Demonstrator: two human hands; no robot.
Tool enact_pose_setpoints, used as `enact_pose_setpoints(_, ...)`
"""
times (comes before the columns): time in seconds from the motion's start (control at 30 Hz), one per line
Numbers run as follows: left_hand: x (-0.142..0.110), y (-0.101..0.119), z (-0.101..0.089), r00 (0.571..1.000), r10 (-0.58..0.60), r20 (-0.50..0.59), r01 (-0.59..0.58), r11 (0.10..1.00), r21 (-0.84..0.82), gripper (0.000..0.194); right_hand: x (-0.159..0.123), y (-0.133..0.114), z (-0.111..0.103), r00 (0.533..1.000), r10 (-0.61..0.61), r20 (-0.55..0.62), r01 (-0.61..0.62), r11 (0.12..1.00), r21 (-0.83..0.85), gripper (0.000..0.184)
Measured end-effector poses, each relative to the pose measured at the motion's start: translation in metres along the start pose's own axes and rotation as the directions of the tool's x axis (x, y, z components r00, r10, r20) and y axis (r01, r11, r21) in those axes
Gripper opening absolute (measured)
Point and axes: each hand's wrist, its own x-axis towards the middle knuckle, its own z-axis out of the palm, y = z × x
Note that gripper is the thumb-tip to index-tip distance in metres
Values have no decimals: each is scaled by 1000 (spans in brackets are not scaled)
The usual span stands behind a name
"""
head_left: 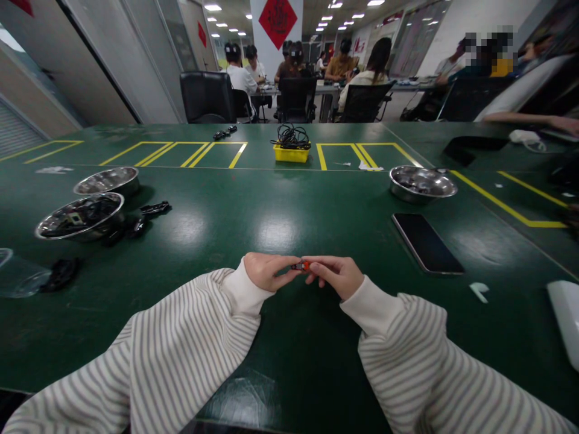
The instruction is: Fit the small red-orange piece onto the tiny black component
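Both my hands meet over the green table [280,223], just in front of me. My left hand [266,272] pinches one end of a small red and black part [301,265]. My right hand [337,274] pinches the other end, fingers curled. The part is too small to name. Striped sleeves cover both forearms.
Two steel bowls [81,216] with dark parts stand at the left, with loose black pieces beside them. Another steel bowl [423,182] and a dark phone [427,242] lie at the right. A yellow bin [292,152] of cables sits far centre. People sit at tables behind.
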Motion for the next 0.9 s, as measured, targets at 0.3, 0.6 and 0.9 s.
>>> enact_pose_setpoints(0.3,4,-35,-6,890,-443,-106,450,892,49,31,1,2,-3,1000,30,-4,-29,996,88,40)
enact_pose_setpoints(0.6,-16,-134,-43,729,-676,112,500,636,587,33,1,-1,-3,999,42,23,-43,995,85,29)
enact_pose_setpoints(0.9,-10,-119,-40,698,-715,43,574,595,562,39,2,-2,-3,998,57,28,-59,996,66,19)
